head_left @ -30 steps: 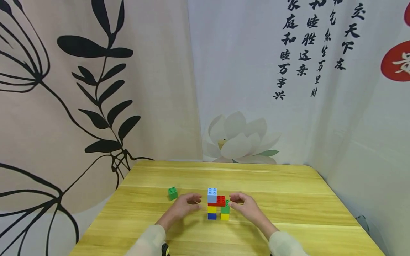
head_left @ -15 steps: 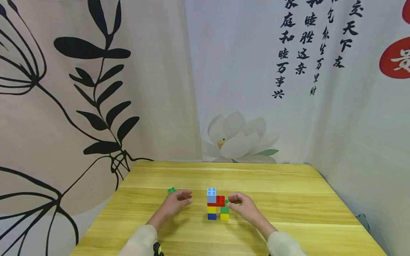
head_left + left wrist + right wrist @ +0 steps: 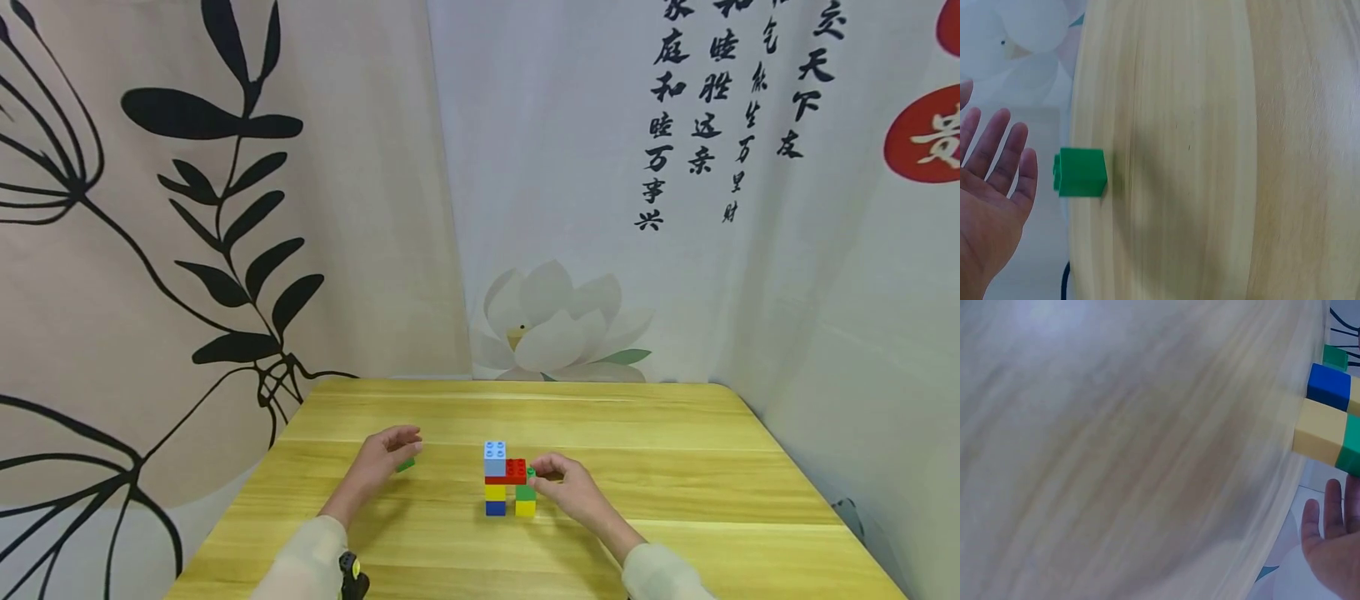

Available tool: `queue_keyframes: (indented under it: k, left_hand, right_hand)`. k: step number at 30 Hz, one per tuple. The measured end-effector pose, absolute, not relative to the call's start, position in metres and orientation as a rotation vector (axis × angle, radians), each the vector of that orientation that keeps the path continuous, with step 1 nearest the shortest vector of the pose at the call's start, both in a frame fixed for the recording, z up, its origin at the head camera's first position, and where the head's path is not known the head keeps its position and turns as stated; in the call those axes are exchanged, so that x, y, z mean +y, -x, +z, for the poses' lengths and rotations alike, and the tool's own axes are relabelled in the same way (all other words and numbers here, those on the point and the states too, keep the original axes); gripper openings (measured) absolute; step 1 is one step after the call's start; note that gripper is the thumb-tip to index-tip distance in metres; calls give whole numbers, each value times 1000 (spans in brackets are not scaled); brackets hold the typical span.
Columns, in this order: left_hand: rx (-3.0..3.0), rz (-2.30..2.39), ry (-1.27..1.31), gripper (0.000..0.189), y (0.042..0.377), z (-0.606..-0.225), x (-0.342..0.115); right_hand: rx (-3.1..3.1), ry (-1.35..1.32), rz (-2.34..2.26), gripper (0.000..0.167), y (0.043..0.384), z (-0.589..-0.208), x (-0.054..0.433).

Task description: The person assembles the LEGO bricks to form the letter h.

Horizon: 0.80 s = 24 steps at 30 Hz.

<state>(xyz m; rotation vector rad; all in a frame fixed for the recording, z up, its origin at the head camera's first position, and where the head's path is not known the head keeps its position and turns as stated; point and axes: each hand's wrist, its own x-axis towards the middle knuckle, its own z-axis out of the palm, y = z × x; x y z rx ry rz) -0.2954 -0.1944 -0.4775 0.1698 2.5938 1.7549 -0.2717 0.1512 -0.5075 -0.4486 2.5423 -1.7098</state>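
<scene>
A brick build stands mid-table: a blue brick (image 3: 495, 508) under a yellow brick (image 3: 495, 492) on the left, a yellow brick (image 3: 525, 508) under a green brick (image 3: 525, 492) on the right. A red brick (image 3: 516, 471) bridges both columns, with a light blue brick (image 3: 495, 457) on its left end. My right hand (image 3: 566, 486) is at the build's right side, thumb and index fingertips right at the green brick. Off to the left, my left hand (image 3: 375, 464) hovers by a loose green brick (image 3: 1083, 172), partly hidden in the head view; its fingers spread loosely, apart from the brick.
The wooden table (image 3: 637, 425) reaches back to a wall hanging (image 3: 570, 167) with a printed lotus and characters. Another curtain (image 3: 375, 208) with black plants hangs at the left. A black band (image 3: 351, 575) is on the left wrist.
My left hand has moved left from beside the build to the loose green brick, covering most of it in the head view. My right hand has stayed at the build, edging slightly closer.
</scene>
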Motion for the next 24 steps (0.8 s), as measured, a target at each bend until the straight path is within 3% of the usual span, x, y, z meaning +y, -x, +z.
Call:
queue_keyframes:
  k: [24]
  left_hand:
    - [2720, 1704, 65, 51, 313, -492, -233]
  right_hand:
    - [2561, 373, -1745, 30, 272, -515, 148]
